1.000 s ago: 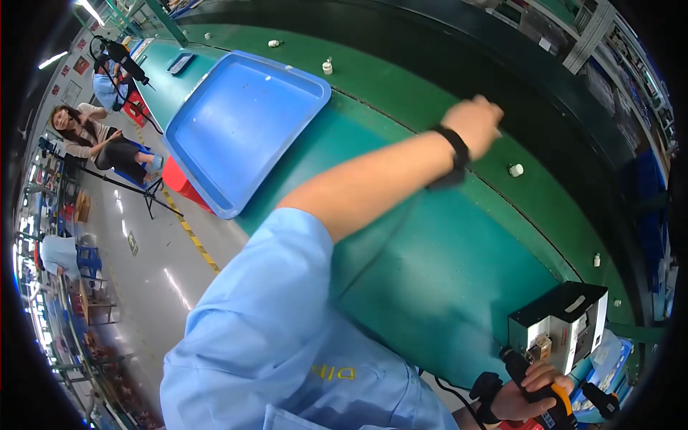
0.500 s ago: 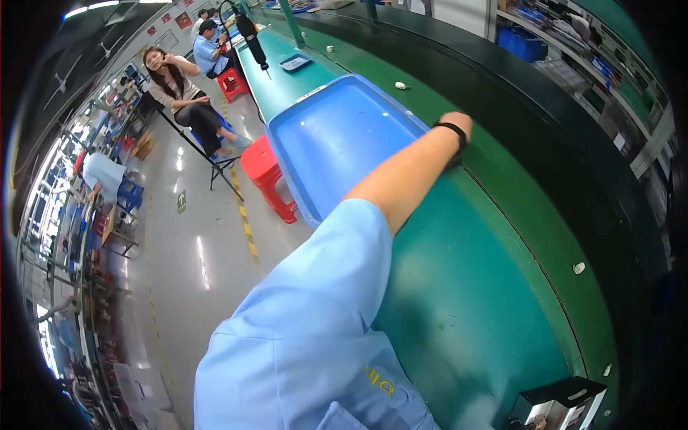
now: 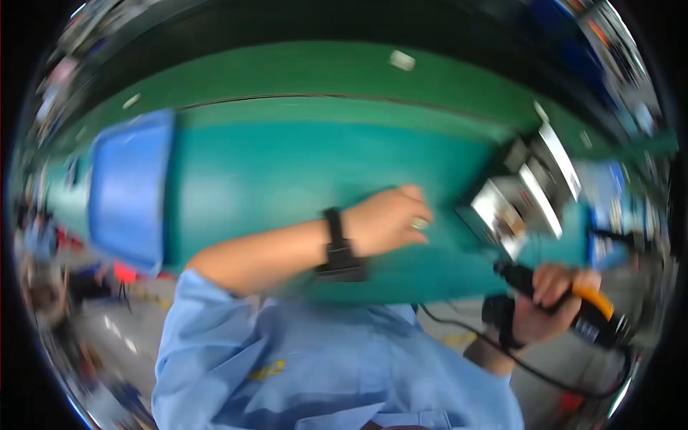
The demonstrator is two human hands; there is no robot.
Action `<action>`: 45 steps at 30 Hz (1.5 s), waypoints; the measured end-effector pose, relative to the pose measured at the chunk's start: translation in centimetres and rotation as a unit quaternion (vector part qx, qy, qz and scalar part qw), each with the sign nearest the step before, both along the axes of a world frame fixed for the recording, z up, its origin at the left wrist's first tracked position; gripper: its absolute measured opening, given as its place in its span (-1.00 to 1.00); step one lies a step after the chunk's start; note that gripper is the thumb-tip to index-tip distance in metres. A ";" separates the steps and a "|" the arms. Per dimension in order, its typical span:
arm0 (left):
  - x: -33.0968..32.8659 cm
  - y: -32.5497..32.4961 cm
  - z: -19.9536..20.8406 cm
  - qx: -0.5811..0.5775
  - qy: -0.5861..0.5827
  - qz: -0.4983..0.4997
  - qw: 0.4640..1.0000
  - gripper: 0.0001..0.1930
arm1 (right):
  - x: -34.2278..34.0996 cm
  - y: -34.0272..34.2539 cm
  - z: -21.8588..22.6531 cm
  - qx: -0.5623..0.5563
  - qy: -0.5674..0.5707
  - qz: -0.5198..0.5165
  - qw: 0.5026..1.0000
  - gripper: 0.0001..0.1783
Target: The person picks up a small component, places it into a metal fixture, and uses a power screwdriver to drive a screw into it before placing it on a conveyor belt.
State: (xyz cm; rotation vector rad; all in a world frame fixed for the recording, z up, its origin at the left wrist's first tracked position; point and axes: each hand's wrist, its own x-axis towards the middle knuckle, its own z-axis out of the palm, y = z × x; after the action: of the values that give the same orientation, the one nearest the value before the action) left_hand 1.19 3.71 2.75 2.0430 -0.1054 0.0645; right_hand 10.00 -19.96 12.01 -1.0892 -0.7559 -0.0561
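Observation:
My left hand is over the middle of the green table, fingers curled. A small pale piece shows at its fingertips; motion blur hides its kind. At the right, my right hand is wrapped round a corded electric screwdriver, black with an orange band. Its tip points up and left, toward a black and silver box-shaped device on the table. That device has bright white panels and stands between and beyond the two hands.
A blue tray lies at the table's left end. Along the far side runs a green ledge with small white pieces, one a white block. The screwdriver's black cable loops below my right hand.
The view has swung right, so the tray now sits far left. My left hand has come back from the far ledge with a small pale piece. My right hand with the screwdriver has come into view.

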 end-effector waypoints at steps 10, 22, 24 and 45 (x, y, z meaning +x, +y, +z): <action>0.7 -4.0 -1.5 -0.056 0.092 0.018 0.994 -0.81 | 5.2 -1.9 1.7 0.018 -0.022 -0.021 0.999 -0.58; 0.1 -3.8 -1.9 -0.142 0.100 0.011 0.985 -0.81 | 6.5 0.0 1.2 -0.069 -0.049 0.100 0.991 -0.58; 0.1 -3.6 -1.8 -0.138 0.105 0.003 0.985 -0.77 | 7.1 0.3 1.4 -0.076 -0.025 0.109 0.991 -0.58; -0.2 -3.9 -3.0 -0.106 0.045 0.029 0.993 -0.76 | 0.4 4.9 -2.0 -0.085 0.012 0.163 0.983 -0.43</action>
State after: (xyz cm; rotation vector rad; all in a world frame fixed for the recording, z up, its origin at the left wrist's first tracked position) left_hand 0.98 -0.17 -0.26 1.8331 0.0180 0.0186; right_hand 10.36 -15.06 10.04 -1.1123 -0.9219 0.3035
